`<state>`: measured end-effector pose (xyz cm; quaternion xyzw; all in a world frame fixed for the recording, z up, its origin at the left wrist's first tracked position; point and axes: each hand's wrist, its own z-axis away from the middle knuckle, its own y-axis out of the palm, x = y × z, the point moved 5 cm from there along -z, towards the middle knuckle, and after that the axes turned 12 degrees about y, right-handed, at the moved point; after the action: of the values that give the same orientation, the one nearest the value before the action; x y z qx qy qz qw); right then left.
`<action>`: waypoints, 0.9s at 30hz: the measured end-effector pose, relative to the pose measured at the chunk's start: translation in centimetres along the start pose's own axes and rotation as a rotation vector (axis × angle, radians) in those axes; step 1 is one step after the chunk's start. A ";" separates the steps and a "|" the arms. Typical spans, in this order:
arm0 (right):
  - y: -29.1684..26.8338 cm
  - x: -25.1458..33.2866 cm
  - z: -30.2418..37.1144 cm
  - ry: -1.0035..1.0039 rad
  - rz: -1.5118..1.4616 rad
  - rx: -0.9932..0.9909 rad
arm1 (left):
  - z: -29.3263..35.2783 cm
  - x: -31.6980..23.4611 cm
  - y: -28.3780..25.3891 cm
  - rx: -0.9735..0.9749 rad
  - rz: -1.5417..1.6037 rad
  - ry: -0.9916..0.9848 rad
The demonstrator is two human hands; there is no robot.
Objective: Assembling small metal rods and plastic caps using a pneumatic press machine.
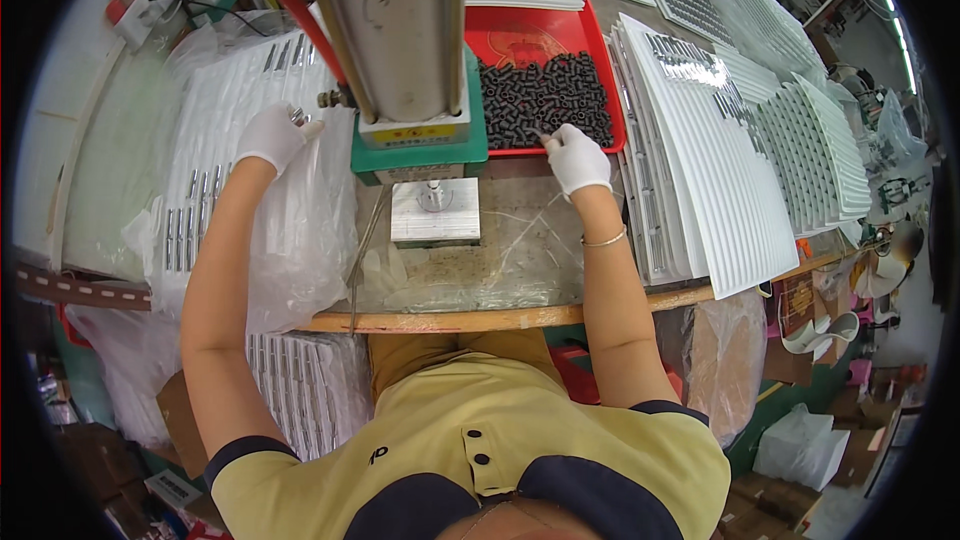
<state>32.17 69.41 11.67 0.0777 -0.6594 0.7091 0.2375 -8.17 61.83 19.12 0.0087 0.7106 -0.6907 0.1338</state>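
Observation:
My left hand (272,140), in a white glove, is closed around a small shiny metal piece (297,116), mostly hidden by the fingers. It is above a white ridged tray (200,120) in clear plastic, with slim silver metal tubes (182,238) lying in its grooves. My right hand (580,162), also gloved, has its fingers pinched together at the near edge of a red tray (612,90) heaped with short black cylindrical pieces (555,90). What is between those fingers is too small to make out. Between my hands is a green-based press (420,155), above a metal block (436,215) with an upright pin.
White ridged trays (700,160) lean in a stack to the right of the red tray, with more white trays (815,150) beyond. A red hose (310,25) runs to the press. The table's wooden front edge (470,320) is close to my body.

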 end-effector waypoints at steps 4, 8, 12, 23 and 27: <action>1.1 0.6 -1.1 0.016 0.029 0.125 | -0.5 2.3 0.0 -0.082 0.261 0.033; 2.1 1.2 -1.9 0.014 0.076 0.173 | 1.7 2.9 -2.9 -0.246 0.616 -0.017; 2.1 2.1 -1.6 -0.025 0.081 0.214 | 5.8 0.0 -4.4 -0.171 0.957 0.001; 2.5 2.6 -1.4 -0.043 0.115 0.152 | 16.0 -15.1 8.1 0.214 1.556 0.049; 1.4 2.0 -0.7 0.009 0.143 0.165 | 17.4 -17.1 11.2 0.386 1.870 -0.018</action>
<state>29.93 70.58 11.21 0.0467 -0.6015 0.7765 0.1820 13.58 48.14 11.45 0.5899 0.2885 -0.4095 0.6333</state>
